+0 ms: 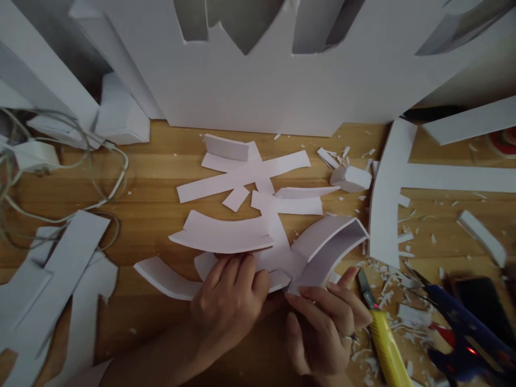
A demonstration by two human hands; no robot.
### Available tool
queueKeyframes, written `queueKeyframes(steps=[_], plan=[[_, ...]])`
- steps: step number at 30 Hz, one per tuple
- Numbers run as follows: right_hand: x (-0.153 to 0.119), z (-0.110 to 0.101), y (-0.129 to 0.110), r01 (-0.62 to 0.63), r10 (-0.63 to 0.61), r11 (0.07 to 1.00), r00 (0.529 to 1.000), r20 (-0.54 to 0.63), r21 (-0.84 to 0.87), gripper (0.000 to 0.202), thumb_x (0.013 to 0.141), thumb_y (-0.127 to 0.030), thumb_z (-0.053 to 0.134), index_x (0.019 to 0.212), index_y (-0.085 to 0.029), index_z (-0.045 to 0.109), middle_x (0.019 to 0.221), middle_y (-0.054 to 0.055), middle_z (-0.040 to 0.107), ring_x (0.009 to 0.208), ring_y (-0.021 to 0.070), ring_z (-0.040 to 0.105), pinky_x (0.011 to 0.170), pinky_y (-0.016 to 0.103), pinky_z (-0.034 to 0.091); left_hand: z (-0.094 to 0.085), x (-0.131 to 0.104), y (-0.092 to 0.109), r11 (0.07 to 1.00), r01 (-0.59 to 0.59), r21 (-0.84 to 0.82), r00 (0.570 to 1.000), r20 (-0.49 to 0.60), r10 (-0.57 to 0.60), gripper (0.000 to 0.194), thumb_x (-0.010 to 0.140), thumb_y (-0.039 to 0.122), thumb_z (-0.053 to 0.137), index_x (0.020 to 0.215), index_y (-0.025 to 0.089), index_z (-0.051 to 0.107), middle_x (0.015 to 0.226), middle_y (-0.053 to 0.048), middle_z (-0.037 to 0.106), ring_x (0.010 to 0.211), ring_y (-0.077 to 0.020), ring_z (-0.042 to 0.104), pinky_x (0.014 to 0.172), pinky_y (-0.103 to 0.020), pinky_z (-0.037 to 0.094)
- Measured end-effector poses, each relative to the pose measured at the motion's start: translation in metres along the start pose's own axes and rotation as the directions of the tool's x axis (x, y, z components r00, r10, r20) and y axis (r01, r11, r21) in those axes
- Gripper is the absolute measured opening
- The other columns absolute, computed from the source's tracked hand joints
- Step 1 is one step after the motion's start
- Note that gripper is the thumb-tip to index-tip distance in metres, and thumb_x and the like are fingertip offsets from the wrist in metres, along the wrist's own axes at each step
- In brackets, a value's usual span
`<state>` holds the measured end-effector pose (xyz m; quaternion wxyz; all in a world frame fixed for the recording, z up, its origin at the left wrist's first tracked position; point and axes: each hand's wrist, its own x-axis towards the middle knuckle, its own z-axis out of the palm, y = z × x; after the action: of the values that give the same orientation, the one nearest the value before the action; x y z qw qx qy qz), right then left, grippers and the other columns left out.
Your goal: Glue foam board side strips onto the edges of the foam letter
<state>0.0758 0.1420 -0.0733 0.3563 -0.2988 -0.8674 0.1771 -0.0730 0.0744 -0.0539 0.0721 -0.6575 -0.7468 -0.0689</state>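
A large white foam-board shape (250,172) with crossing strokes lies on the wooden table, and curved strips stand on edge along its lower part. My left hand (234,295) is closed at the shape's lower edge, its fingers curled over a white piece there; the fingertips are hidden. On the right, my right hand (326,322) has its fingers bent against the base of a hollow, curved white part (330,247). Just right of that hand lies a yellow utility knife (387,344) with its blade out.
A blue glue gun (467,328) with a red light lies at the lower right among white scraps (387,285) and a dark phone (481,301). White cables (121,177) and cut pieces (60,279) are on the left. A big white panel (258,91) stands behind.
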Motion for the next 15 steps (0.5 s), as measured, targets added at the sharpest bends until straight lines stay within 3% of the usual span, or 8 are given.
queueKeyframes(steps=[6, 9, 12, 15], plan=[[0.0, 0.005, 0.004, 0.018, -0.014, 0.999, 0.993, 0.114, -0.034, 0.036, 0.077, -0.007, 0.065, 0.104, -0.03, 0.065, 0.094, 0.001, 0.069, 0.101, 0.0311, 0.046, 0.112, 0.065, 0.025, 0.001, 0.001, 0.002, 0.999, 0.04, -0.036, 0.999, 0.026, -0.039, 0.015, 0.087, 0.019, 0.051, 0.072, 0.022, 0.051, 0.074, -0.003, 0.065, 0.066, -0.0209, 0.061, 0.066, -0.037, 0.05], [-0.001, 0.008, 0.004, 0.016, -0.015, 1.0, 0.993, 0.115, -0.005, 0.036, 0.08, -0.002, 0.061, 0.101, -0.031, 0.064, 0.098, 0.001, 0.068, 0.105, 0.0297, 0.045, 0.11, 0.068, 0.028, 0.0, -0.003, 0.001, 0.996, 0.022, -0.087, 0.999, 0.051, -0.017, 0.006, 0.087, 0.016, 0.052, 0.083, 0.019, 0.055, 0.086, -0.007, 0.068, 0.073, -0.0227, 0.063, 0.068, -0.038, 0.05], [-0.002, 0.011, 0.002, 0.004, -0.002, 1.0, 0.998, 0.069, -0.026, 0.037, 0.081, -0.001, 0.059, 0.098, -0.033, 0.063, 0.108, 0.002, 0.063, 0.109, 0.0295, 0.041, 0.11, 0.072, 0.025, -0.003, -0.011, -0.009, 0.993, -0.003, -0.12, 0.998, 0.065, 0.01, 0.025, 0.086, 0.009, 0.047, 0.108, 0.012, 0.057, 0.109, -0.012, 0.069, 0.094, -0.0259, 0.064, 0.084, -0.041, 0.051], [-0.001, 0.013, 0.0, -0.009, 0.011, 0.998, 0.999, 0.036, -0.058, 0.037, 0.08, 0.001, 0.058, 0.096, -0.033, 0.063, 0.117, 0.004, 0.055, 0.112, 0.0299, 0.037, 0.11, 0.074, 0.023, -0.008, -0.02, -0.024, 0.996, 0.03, -0.08, 0.989, 0.145, -0.018, 0.038, 0.081, 0.008, 0.049, 0.119, 0.009, 0.055, 0.116, -0.014, 0.068, 0.101, -0.0292, 0.063, 0.09, -0.045, 0.05]])
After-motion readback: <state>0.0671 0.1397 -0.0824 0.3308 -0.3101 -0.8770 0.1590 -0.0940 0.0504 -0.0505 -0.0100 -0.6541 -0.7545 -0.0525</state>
